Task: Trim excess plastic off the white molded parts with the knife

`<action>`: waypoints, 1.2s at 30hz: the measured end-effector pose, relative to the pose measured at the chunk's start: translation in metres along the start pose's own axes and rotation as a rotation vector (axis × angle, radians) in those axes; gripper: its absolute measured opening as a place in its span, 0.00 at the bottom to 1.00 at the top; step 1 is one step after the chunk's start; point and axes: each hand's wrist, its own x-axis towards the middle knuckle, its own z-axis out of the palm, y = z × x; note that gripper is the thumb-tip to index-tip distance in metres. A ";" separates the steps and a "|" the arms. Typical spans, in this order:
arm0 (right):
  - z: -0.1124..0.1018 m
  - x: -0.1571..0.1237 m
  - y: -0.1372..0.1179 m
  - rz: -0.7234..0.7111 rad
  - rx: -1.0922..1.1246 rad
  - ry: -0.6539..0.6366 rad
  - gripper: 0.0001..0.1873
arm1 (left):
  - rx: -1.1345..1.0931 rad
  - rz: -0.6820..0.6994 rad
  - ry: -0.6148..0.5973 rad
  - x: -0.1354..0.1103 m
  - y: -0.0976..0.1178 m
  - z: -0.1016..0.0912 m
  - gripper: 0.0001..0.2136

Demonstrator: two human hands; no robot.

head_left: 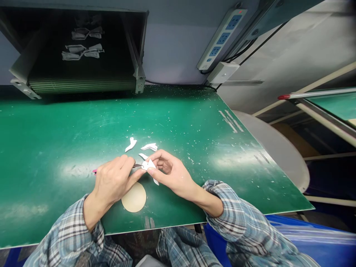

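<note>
My left hand (112, 178) is closed around a slim hand tool (137, 165) with a dark metal tip; a pink end sticks out on its far left side, and the rest is hidden in the fist. The tip meets a white curved plastic part (148, 165), which my right hand (175, 174) pinches between thumb and fingers. Just beyond my hands, one white plastic piece (131, 144) and another white piece (149, 147) lie on the green table (194, 129). A third pale sliver (143, 156) shows beside my right fingertips, partly covered. Below my left hand rests a round cream disc (134, 197).
At the back left, a dark conveyor (83, 79) with metal side rails carries several white parts (82, 52). A power strip (222, 39) is mounted on the wall at the back right. Small white crumbs dot the tabletop. A grey round surface (275, 148) stands past the right edge.
</note>
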 end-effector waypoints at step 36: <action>0.000 0.011 0.004 0.180 0.547 -0.042 0.20 | -0.386 -0.078 -0.098 -0.004 0.003 0.003 0.13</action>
